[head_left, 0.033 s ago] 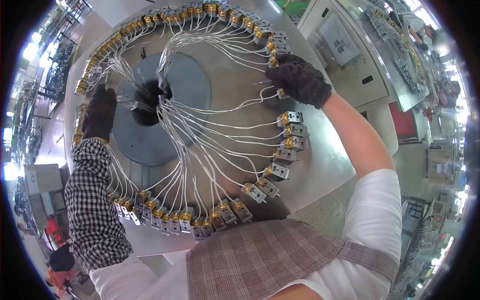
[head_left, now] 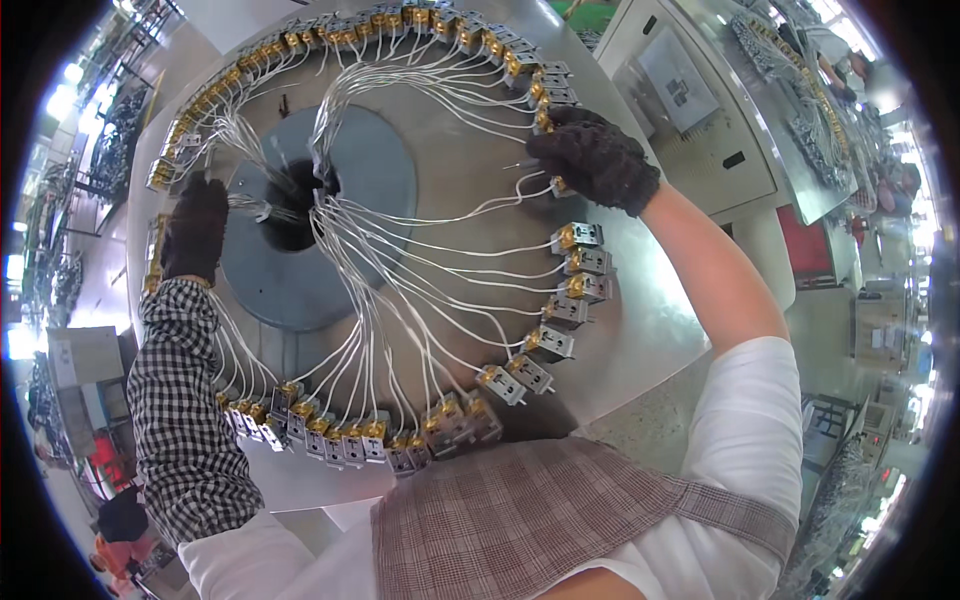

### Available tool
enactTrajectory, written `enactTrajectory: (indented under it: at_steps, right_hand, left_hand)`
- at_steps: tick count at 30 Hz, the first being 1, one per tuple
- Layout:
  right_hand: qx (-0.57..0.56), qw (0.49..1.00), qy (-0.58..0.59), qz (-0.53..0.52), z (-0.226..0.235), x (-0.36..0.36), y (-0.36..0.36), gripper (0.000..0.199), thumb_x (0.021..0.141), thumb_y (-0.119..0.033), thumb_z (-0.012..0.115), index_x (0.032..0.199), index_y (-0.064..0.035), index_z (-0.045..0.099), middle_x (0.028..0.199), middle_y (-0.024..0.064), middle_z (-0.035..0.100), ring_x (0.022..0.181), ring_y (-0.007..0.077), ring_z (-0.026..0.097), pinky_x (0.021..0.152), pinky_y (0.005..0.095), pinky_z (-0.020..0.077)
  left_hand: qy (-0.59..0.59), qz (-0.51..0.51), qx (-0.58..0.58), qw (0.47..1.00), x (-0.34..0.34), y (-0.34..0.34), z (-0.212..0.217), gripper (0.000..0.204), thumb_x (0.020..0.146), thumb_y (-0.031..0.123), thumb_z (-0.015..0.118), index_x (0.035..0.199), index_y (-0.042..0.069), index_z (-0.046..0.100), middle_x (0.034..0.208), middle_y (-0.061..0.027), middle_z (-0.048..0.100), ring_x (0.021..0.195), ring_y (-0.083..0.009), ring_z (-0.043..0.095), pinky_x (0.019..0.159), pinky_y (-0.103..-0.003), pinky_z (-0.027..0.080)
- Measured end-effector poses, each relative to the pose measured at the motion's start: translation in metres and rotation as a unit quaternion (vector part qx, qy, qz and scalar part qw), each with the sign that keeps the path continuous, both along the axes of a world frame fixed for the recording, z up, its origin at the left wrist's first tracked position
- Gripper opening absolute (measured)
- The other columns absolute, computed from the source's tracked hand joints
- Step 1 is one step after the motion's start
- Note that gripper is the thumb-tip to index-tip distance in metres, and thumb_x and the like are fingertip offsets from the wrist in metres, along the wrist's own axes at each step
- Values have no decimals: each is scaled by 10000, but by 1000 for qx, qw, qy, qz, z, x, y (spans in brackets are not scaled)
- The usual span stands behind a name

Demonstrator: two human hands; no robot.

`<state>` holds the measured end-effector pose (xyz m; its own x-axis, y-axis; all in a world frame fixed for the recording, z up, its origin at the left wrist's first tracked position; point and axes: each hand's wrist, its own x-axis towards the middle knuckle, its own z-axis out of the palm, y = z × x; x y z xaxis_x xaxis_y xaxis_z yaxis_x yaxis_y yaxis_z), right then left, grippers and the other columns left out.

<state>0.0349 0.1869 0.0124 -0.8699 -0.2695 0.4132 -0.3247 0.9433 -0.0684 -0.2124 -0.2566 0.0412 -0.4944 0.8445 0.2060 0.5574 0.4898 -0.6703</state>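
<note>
My right hand (head_left: 592, 165), in a dark knit glove, is at the right side of a ring of small metal blocks with brass-coloured parts. Its fingers are curled over a block (head_left: 559, 186), which shows only in part beneath them. My left hand (head_left: 194, 230), also gloved, lies at the left side of the ring with its fingers held together; what they hold, if anything, is hidden. White wires (head_left: 470, 218) run from the blocks to a dark hole (head_left: 290, 230) in the middle of a grey disc (head_left: 385, 180).
The ring lies on a round metal table (head_left: 640, 320). Two blocks (head_left: 460, 424) near my apron are blurred. Behind my right hand stands a pale cabinet (head_left: 690, 110). A second table (head_left: 800, 100) with similar wired blocks is at the far right, with a person beside it.
My left hand has shifted slightly down, and my right hand slightly left. The ring appears a little further left. Two blocks near my apron have become blurred.
</note>
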Motion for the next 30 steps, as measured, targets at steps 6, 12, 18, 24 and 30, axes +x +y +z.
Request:
enactTrajectory:
  at_steps: [6,12,18,24,30]
  right_hand:
    - [-68,997,-34,32,5,-16,7,189,806,-225,609,987,-173,614,875,58,640,958,289,567,835,408,460]
    - [-213,970,-20,114,-1,-43,10,212,810,-211,611,1010,-142,614,891,78,641,902,280,582,811,392,470]
    - [-595,786,-157,60,-1,-53,16,223,864,-211,572,1043,-82,601,935,70,640,859,176,620,785,314,489]
    - [-744,668,1,-21,5,-25,47,328,868,-235,546,1101,-4,544,964,96,622,901,182,608,801,281,473]
    - [-840,534,-21,-97,-15,20,59,344,850,-237,557,1089,9,540,954,111,612,803,165,589,746,285,485]
  left_hand:
    - [-82,91,64,990,2,-25,-6,166,814,40,450,975,73,466,1074,-196,494,977,-352,532,779,-424,468]
    - [-85,170,62,980,21,-20,8,107,813,51,447,914,73,479,1009,-177,500,913,-327,550,729,-398,482]
    - [-78,148,87,982,44,-3,16,70,834,81,430,886,86,476,948,-154,506,854,-316,565,670,-396,492]
    - [-147,226,19,963,63,33,54,114,864,89,397,934,74,487,991,-175,519,923,-343,548,696,-407,488]
    - [-440,-16,521,731,112,136,58,320,938,216,408,1174,18,492,1107,-100,558,986,-200,545,796,-328,466]
